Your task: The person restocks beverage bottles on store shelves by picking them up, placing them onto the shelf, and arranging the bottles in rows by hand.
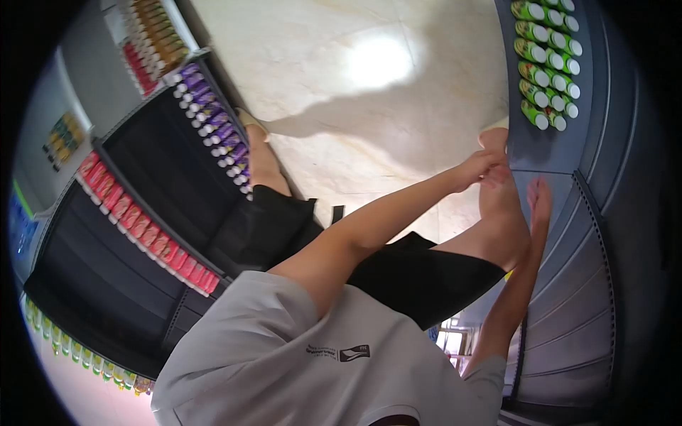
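Note:
My left hand (484, 170) reaches across above my right knee, fingers loosely apart and slightly blurred, with nothing visible in it. To its right, my right hand (540, 201) is over the edge of the grey shelf (543, 153), also blurred, its fingers extended and no object seen in it. The two hands do not touch. Beyond them on that shelf stand rows of green bottles with white caps (547, 67); neither hand touches them.
On the left, dark shelves (153, 149) carry purple bottles with white caps (213, 128) and a row of red-pink packs (145, 234). Orange-brown bottles (158, 32) stand at the upper left. Between the shelves lies a pale tiled floor (312, 64). My legs are spread below me.

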The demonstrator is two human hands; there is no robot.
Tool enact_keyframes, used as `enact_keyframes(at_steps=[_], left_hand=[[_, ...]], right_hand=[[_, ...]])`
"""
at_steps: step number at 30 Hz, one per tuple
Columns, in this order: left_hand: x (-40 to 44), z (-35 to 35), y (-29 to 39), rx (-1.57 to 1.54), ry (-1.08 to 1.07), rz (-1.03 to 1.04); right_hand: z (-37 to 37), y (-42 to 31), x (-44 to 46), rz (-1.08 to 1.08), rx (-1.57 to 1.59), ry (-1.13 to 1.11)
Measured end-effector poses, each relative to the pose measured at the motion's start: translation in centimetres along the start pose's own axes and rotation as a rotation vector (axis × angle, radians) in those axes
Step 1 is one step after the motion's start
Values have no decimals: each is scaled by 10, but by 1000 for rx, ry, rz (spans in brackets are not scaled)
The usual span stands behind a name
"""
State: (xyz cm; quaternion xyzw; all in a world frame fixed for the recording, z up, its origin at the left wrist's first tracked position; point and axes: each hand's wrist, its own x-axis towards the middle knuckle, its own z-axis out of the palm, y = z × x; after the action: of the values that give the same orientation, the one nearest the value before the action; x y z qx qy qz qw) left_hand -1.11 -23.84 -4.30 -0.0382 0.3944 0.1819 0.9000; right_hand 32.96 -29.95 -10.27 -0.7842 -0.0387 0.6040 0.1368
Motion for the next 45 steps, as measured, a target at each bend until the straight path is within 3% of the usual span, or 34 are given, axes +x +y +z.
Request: enact_keyframes(at_steps=[3,7,9,11,13,14,15,16,17,19,20,24,25,27,28,31,33,35,37,40,43,45], left_hand=[[-110,-35,38,100,65,15],[-271,-112,65,180,255,167],[-385,-130,59,239,559,183],[-408,-128,48,14,561,260],[-385,-146,47,39,427,216],[-369,-129,67,116,438,183],[-358,-105,72,190,443,156],[-350,-99,76,229,403,167],[-338,-92,84,245,366,146],[-338,-64,102,278,266,98],[-339,-55,106,295,195,139],[-310,16,117,561,-88,152],[-307,58,119,682,-145,151],[-305,150,124,816,-294,126],[-302,193,124,859,-497,209],[-326,330,138,893,-697,337],[-342,414,154,822,-841,444],[-357,485,171,677,-937,497],[-337,537,186,696,-976,601],[-301,567,200,769,-779,599],[-280,567,201,950,-572,596],[-272,566,202,908,-508,608]], right_hand=[[-16,101,-63,-225,183,85],[8,171,-122,-19,181,34],[20,188,-143,34,164,-23],[19,210,-164,49,143,-33],[47,229,-185,15,163,-58],[53,245,-176,-6,-10,-94],[63,235,-200,77,397,-184],[85,213,-242,-28,259,43],[95,206,-256,-95,455,41],[127,205,-267,-176,309,326],[145,183,-300,-170,192,398],[158,66,-397,-645,44,498],[148,32,-417,-807,84,511],[128,-61,-500,-933,90,578],[114,-101,-539,-1044,156,579],[64,-202,-635,-1437,183,768],[24,-262,-666,-1522,284,843],[-16,-321,-671,-1592,275,1004],[-43,-365,-668,-1447,212,1102],[-57,-407,-643,-1287,160,1496],[-55,-419,-662,-1163,64,1445],[-64,-428,-648,-1183,26,1432]])
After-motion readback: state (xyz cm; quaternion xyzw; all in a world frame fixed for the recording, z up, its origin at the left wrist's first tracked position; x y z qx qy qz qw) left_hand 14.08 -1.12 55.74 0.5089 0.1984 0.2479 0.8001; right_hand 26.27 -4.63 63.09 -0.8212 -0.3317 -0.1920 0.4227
